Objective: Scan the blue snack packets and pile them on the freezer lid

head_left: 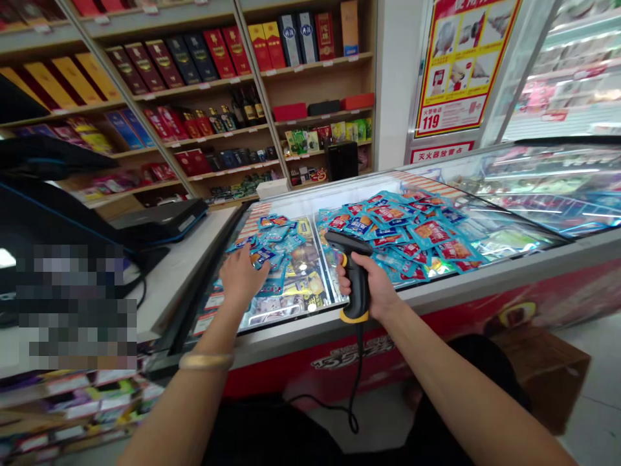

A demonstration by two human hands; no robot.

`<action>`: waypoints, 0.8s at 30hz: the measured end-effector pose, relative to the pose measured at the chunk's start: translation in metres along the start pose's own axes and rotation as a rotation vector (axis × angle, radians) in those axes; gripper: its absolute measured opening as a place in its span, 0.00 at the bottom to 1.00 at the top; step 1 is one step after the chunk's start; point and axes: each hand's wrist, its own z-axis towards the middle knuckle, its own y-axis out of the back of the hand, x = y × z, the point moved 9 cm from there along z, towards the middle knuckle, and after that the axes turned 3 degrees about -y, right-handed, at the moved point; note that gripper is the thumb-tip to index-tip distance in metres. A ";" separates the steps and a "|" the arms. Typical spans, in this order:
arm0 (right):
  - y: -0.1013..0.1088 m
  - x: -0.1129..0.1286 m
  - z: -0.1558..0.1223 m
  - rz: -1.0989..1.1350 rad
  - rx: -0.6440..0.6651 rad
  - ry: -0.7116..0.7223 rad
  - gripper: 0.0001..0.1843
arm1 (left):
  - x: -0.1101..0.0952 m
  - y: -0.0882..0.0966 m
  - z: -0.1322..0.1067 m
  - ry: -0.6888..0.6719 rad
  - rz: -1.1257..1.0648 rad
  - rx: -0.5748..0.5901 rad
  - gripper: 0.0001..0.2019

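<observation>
My right hand [371,288] is wrapped round the grip of a black and yellow barcode scanner [358,281], whose head points left over the glass. A black cable hangs from the scanner's base. At the left, my left hand [242,275] has its fingers apart over a small group of blue snack packets [281,239]; whether the fingertips touch them I cannot tell. To the right of the scanner lies a bigger heap of blue and red snack packets [407,226]. Both groups lie on the glass top of a chest freezer [339,315].
A counter [194,259] with a dark checkout machine [53,213] stands at the left. Shelves [198,84] of boxes and bottles line the back. A cardboard box [548,369] sits on the floor at the right. The scanner cable [358,375] loops low in front of the freezer.
</observation>
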 end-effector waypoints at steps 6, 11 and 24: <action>-0.004 -0.016 0.002 -0.057 -0.022 -0.059 0.11 | 0.004 -0.010 -0.010 -0.030 -0.044 0.010 0.24; -0.003 -0.014 -0.001 -0.091 -0.017 -0.050 0.13 | 0.002 0.012 -0.016 -0.069 -0.304 -0.227 0.18; -0.014 -0.019 -0.007 -0.382 -0.002 -0.071 0.20 | -0.023 -0.029 -0.032 0.169 -1.492 0.082 0.27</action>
